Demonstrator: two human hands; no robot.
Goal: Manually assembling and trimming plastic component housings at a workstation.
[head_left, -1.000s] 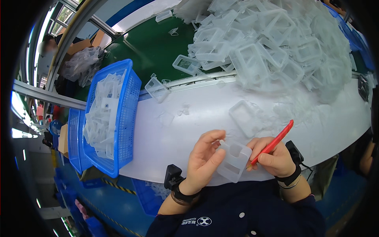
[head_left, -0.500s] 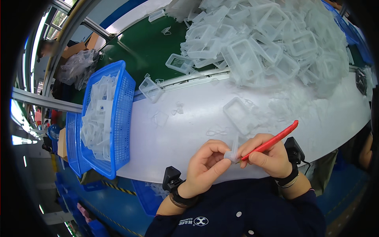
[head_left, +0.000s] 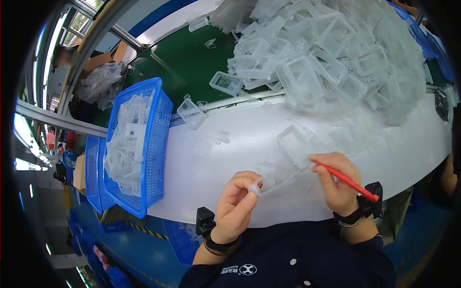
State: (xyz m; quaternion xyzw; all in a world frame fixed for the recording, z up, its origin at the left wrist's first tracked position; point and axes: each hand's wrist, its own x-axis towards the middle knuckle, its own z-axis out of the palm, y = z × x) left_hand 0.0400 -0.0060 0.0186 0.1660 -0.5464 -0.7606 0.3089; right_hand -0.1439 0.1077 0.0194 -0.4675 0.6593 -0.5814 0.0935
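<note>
My left hand is closed, thumb and fingers pinching a small translucent plastic part low over the white table. My right hand grips a slim red-handled tool, its handle slanting down to the right past the palm. The tool's working tip cannot be made out. A thin clear plastic strip stretches from the part toward my right fingertips. Beyond it, a translucent rectangular frame lies on the table, with faint clear pieces around it.
A large heap of translucent plastic frames covers the far right. Left stands a blue basket filled with clear parts. Another blue basket is beside it. One loose frame lies by the table's far edge. A blue bin sits below the front edge.
My hands have moved apart, the left slightly left and the right farther right. The red tool's handle has swung from pointing up-right to down-right. A strip now stretches between the hands.
</note>
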